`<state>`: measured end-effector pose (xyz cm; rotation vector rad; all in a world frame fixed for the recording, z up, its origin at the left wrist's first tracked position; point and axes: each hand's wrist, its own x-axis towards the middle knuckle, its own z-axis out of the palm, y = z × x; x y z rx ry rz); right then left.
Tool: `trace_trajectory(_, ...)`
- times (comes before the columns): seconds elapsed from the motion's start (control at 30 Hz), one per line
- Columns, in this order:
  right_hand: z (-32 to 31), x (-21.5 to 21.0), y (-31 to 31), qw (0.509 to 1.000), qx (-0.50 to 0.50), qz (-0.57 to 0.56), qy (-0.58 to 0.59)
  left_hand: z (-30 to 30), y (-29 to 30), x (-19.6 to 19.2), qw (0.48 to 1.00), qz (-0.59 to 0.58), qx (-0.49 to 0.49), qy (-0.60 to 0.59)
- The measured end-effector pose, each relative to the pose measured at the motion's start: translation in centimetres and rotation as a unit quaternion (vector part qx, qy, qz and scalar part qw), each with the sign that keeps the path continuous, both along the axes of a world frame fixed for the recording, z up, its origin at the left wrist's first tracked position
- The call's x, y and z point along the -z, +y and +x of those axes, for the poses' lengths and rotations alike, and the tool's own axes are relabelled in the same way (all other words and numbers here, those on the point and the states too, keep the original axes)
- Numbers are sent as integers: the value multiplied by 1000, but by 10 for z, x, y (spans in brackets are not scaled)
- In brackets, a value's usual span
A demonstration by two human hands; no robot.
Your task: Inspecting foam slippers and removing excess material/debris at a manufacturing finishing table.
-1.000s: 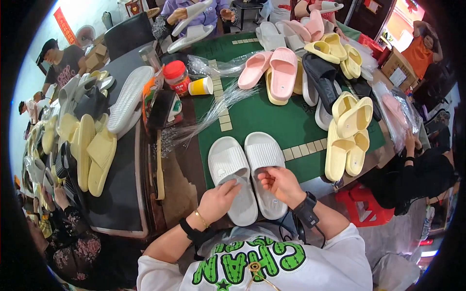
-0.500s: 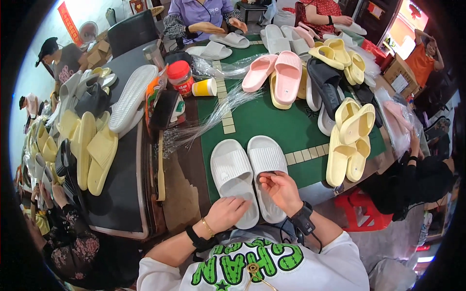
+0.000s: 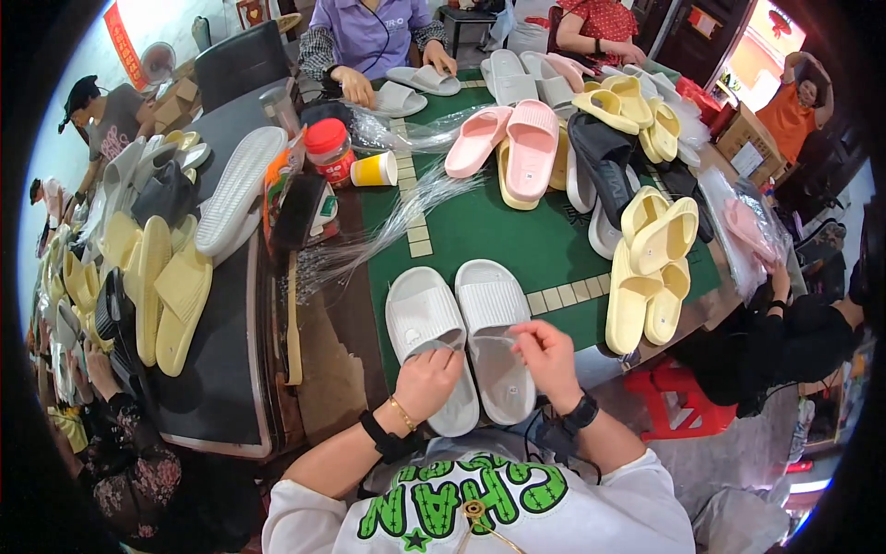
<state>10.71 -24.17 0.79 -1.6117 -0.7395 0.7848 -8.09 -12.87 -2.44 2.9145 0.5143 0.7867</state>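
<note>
A pair of light grey slide slippers lies side by side in front of me, toes pointing away: the left slipper (image 3: 423, 300) and the right slipper (image 3: 499, 300). Over the open heel part of the left slipper, my left hand (image 3: 430, 379) is closed with its fingertips pinched together. My right hand (image 3: 548, 362) is at the outer edge of the right slipper, thumb and forefinger closed in a pinch near its strap. Anything between the fingers of either hand is too thin to make out. Beyond the slippers lies a spread bundle of thin clear plastic strands (image 3: 406, 217).
Pink slippers (image 3: 532, 152), yellow slippers (image 3: 646, 277) and black slippers (image 3: 602, 162) lie on the green table mat (image 3: 480, 235). A red-lidded jar (image 3: 329, 152) and a yellow paper cup (image 3: 374, 170) stand at left. Two co-workers sit opposite; a red stool (image 3: 678, 402) is at right.
My left hand has drawn its fingers into a pinch above the left slipper. My right hand has shifted to the right slipper's outer edge. Across the table, a co-worker's hands have lowered onto grey slippers.
</note>
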Motion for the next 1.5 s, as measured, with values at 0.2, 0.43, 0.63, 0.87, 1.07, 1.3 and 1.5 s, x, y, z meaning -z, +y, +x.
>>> trace_trajectory(0.2,56,-9,57,966,1,-40,-256,0,1,0,1000,4,-1,-10)
trace_trajectory(0.43,81,-20,129,838,-154,-293,-433,0,-1,-2,1000,-7,-4,-12)
trace_trajectory(0.63,70,-20,140,782,-172,-288,-526,-5,1,-2,1000,9,-10,-18)
trace_trajectory(0.87,72,-8,123,828,-114,-232,-498,-23,7,-12,993,-15,36,-113)
trace_trajectory(1.07,73,-6,117,870,-80,-199,-445,-30,43,-9,900,-280,-196,-270)
trace_trajectory(1.3,68,-1,116,898,-66,-165,-403,-5,114,11,828,-411,-340,-172)
trace_trajectory(1.5,61,12,117,935,-51,-51,-347,25,108,-8,832,-408,-274,-257)
